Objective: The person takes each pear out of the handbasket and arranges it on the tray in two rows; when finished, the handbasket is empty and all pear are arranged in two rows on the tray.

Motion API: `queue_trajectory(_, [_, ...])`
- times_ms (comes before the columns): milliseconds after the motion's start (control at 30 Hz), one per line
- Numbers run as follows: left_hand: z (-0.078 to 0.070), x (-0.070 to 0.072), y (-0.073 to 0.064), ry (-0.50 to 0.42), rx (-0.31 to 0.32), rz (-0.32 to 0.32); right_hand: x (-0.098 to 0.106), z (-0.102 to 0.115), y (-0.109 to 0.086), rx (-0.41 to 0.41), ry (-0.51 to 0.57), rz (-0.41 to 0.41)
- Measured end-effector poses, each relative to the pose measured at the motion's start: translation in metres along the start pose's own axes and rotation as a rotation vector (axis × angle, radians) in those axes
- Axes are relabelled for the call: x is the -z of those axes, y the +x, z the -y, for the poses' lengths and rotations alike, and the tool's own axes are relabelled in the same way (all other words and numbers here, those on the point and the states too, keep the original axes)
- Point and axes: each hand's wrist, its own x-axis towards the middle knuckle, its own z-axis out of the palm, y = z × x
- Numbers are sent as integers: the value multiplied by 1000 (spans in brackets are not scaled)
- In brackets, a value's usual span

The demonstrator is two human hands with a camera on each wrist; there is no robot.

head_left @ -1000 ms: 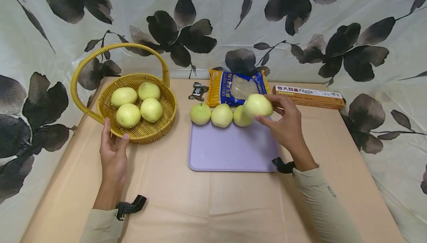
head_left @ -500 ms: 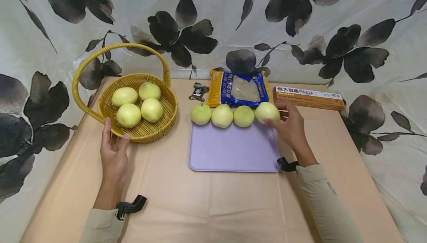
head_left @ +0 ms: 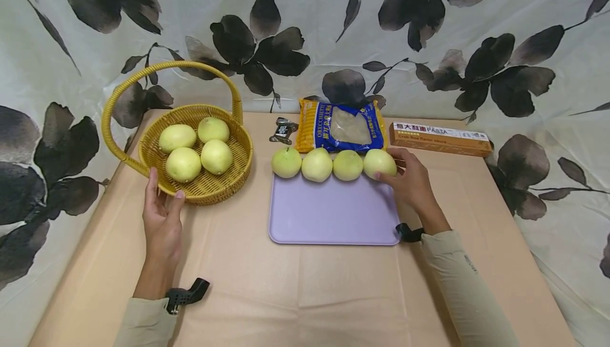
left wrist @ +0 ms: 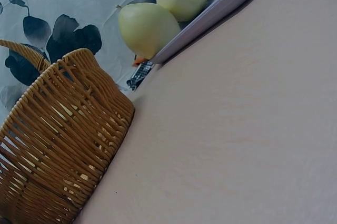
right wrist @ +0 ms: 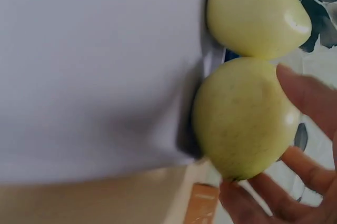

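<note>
My right hand (head_left: 411, 180) holds a pale yellow-green pear (head_left: 378, 163) at the right end of a row along the far edge of the lilac tray (head_left: 333, 214). In the right wrist view the thumb lies on one side of that pear (right wrist: 245, 119) and the fingertips on the other, beside a neighbouring pear (right wrist: 255, 16). My left hand (head_left: 163, 225) touches the near left side of the yellow wicker basket (head_left: 229, 190), fingers fairly straight and thumb apart. Several more pears (head_left: 183, 165) lie in the basket, whose woven side (left wrist: 68, 134) fills the left of the left wrist view.
Behind the row of pears lies a blue and yellow pasta bag (head_left: 350, 127), with a small black wrapped packet (head_left: 284, 131) to its left. An orange-brown pasta box (head_left: 440, 139) lies at the back right. Floral cloth (head_left: 295, 34) hangs behind the table.
My right hand has lowered its pear from above the row, moving it right and down to the row's right end. The left hand has stayed at the basket.
</note>
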Motion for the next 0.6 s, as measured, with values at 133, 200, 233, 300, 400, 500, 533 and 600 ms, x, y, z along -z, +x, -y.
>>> queue_trajectory(133, [0,0,0,11,0,0,-1,17,-3,44,-61,-85])
queue_trajectory(200, [0,0,0,16,1,-1,-5,31,-5,94,-51,-134])
queue_trajectory(233, [0,1,0,15,1,-1,-7,40,-6,126,-39,-152])
queue_trajectory(300, [0,1,0,16,2,-4,-13,59,-8,210,2,-170])
queue_trajectory(400, [0,1,1,16,2,-7,-25,90,-10,345,69,-152])
queue_trajectory(500, [1,1,1,22,1,-9,-41,117,-10,456,114,-116])
queue_trajectory(533, [1,1,1,23,1,-9,-47,126,-10,482,129,-100])
queue_trajectory(600, [1,1,1,26,-1,-10,-60,141,-8,514,146,-65])
